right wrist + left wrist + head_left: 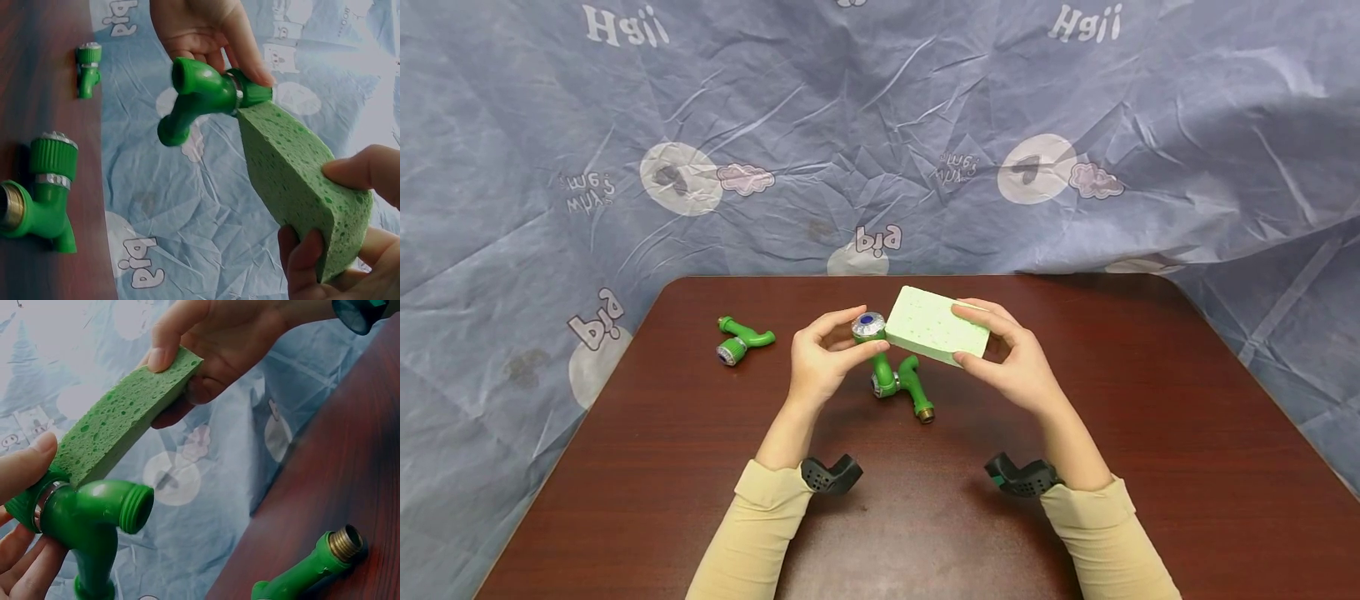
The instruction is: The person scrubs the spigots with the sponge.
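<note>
My left hand (818, 358) grips a green plastic tap (94, 519) by its ridged knob, with the silver and blue cap (868, 324) facing up in the head view. In my right hand (1018, 358) is a light green sponge (936, 323), pinched between thumb and fingers at one end. The sponge's other end touches the tap's knob in the right wrist view. Both things are held above the table. A second green tap (913, 387) lies on the table just below the held one, partly behind it in the head view.
A third green tap (745, 340) lies farther left on the dark brown table (1112, 400). Behind the table hangs a crumpled blue-grey printed sheet (850, 108). Black wrist cameras (1021, 477) are strapped at both cuffs.
</note>
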`<state>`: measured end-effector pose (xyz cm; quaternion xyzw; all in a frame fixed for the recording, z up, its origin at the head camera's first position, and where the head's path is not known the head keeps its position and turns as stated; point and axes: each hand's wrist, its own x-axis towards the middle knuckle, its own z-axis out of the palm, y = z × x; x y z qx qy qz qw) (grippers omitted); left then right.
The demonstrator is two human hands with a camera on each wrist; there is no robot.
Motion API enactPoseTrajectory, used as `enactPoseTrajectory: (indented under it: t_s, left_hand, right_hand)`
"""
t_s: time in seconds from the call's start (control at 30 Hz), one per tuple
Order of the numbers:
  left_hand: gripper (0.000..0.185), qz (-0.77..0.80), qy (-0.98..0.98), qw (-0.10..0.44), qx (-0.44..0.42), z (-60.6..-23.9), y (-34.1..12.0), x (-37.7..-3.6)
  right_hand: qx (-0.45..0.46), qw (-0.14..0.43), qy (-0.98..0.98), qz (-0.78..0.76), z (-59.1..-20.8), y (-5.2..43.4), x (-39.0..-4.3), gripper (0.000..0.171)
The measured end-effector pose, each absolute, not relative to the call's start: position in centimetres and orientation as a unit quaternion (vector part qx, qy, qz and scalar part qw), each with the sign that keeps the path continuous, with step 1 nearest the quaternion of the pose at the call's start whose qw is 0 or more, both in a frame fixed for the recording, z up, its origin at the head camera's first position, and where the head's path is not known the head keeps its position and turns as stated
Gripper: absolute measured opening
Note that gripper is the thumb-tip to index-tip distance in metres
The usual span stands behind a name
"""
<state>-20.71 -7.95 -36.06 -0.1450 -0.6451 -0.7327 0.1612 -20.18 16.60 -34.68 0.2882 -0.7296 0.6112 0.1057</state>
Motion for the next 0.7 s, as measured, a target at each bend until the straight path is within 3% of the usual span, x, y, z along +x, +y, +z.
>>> enactPoseTrajectory:
  t_s: [0.4, 0.7]
  left_hand:
    - [0.052, -0.733, -0.641, 0.075, -0.214, -36.7, -9.0, -21.1]
    - [0.045, -0.728, -0.643, 0.05, -0.23, -36.4, -9.9, -21.3]
  right_hand:
    - [0.256, 0.129, -0.73, 0.621, -34.6, 16.3, -20.1, 0.053]
    - [0.263, 0.121, -0.721, 0.63, -34.6, 16.2, -20.1, 0.053]
